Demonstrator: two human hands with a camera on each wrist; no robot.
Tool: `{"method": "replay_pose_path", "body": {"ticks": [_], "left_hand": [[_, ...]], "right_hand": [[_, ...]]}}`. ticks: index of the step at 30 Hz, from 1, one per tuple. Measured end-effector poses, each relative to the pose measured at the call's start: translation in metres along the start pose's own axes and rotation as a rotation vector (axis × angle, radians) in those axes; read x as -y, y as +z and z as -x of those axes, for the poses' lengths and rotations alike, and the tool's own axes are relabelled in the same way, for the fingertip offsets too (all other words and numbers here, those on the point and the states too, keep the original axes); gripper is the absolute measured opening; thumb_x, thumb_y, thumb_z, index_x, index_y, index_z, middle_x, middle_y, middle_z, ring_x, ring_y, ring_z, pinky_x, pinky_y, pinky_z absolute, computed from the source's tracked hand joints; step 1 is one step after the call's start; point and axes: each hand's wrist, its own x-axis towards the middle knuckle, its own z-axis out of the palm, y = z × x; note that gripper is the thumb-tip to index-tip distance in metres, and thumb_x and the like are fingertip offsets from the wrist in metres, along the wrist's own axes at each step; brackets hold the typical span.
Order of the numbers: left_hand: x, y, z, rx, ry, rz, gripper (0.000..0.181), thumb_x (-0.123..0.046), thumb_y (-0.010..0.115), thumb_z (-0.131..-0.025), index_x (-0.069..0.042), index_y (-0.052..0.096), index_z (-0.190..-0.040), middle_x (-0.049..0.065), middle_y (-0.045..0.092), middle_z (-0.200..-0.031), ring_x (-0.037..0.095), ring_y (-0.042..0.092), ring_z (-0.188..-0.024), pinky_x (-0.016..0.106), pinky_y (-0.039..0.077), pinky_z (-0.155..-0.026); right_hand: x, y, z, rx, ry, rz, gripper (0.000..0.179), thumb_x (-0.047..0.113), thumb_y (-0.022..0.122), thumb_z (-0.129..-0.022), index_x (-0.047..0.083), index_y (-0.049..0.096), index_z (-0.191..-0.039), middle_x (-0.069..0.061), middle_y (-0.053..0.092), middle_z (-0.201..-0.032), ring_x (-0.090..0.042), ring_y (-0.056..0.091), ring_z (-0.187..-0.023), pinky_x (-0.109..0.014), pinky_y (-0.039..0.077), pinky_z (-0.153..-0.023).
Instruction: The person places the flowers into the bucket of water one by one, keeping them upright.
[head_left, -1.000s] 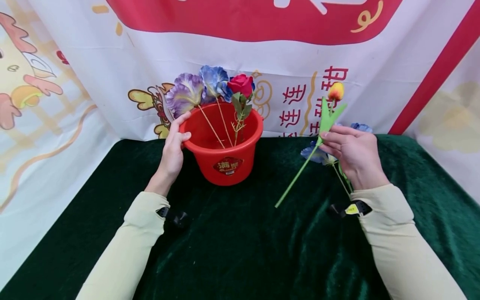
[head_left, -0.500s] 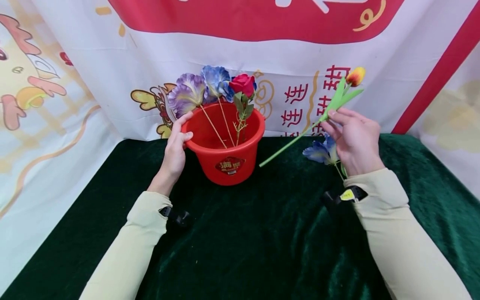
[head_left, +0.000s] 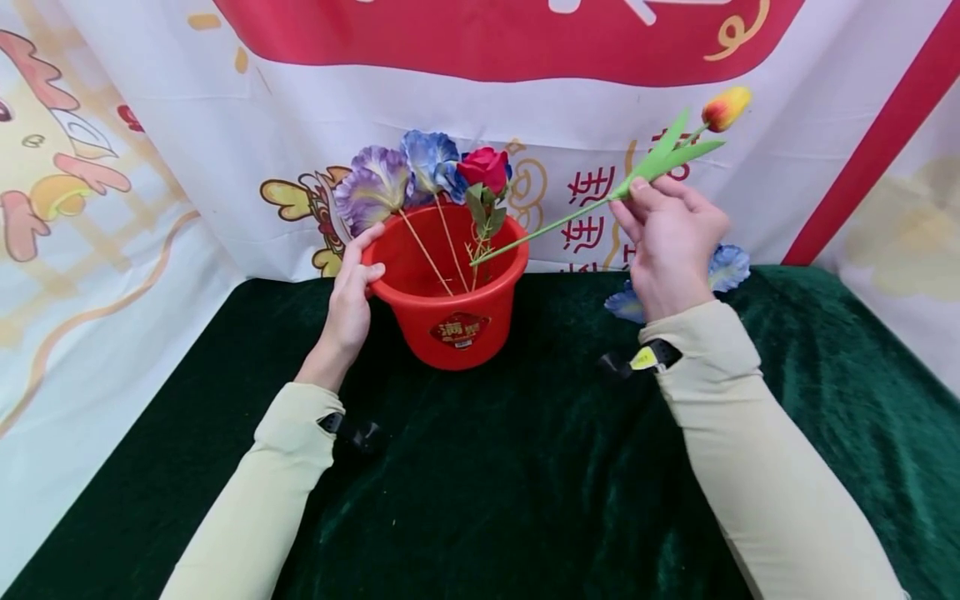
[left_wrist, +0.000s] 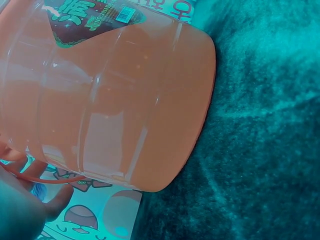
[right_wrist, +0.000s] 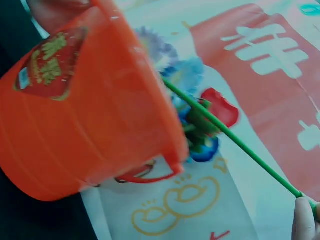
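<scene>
With its fingers and thumb at the left rim, my left hand grips a red plastic bucket. Inside stand a purple flower, blue blooms and a red rose, their stems leaning on the inner wall. My right hand pinches a yellow-orange tulip just below its leaves. The tulip slants, flower up to the right, its green stem crossing the bucket's right rim so the lower end overlaps the opening. In the left wrist view, fingers show beside the bucket wall.
Behind my right hand, blue flowers lie at the back right of the dark green velvet-covered table. A white and red printed backdrop rises close behind the bucket.
My right hand has lifted the tulip and moved left, tilting it so the stem's end swung from low over the table to the bucket's mouth. The left hand and bucket have stayed put.
</scene>
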Motion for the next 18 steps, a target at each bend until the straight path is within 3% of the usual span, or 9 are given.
{"method": "replay_pose_path", "body": {"ticks": [11, 18], "left_hand": [[0.000, 0.002, -0.001, -0.003, 0.006, 0.001, 0.062, -0.011, 0.027, -0.104, -0.009, 0.027, -0.165, 0.007, 0.031, -0.172, 0.028, 0.037, -0.153, 0.053, 0.029, -0.131], [0.000, 0.000, 0.000, -0.003, 0.005, 0.006, 0.062, -0.010, 0.026, -0.104, -0.009, 0.026, -0.166, 0.008, 0.030, -0.172, 0.029, 0.035, -0.154, 0.054, 0.027, -0.132]], "right_hand": [[-0.034, 0.015, 0.015, 0.115, -0.271, 0.204, 0.017, 0.002, 0.081, -0.089, 0.002, 0.078, -0.106, -0.011, 0.074, -0.107, -0.022, 0.076, -0.092, -0.031, 0.066, -0.079], [-0.050, 0.024, 0.019, 0.164, -0.339, 0.347, 0.013, 0.003, 0.079, -0.091, 0.005, 0.079, -0.105, -0.008, 0.075, -0.101, -0.021, 0.078, -0.094, -0.031, 0.066, -0.082]]}}
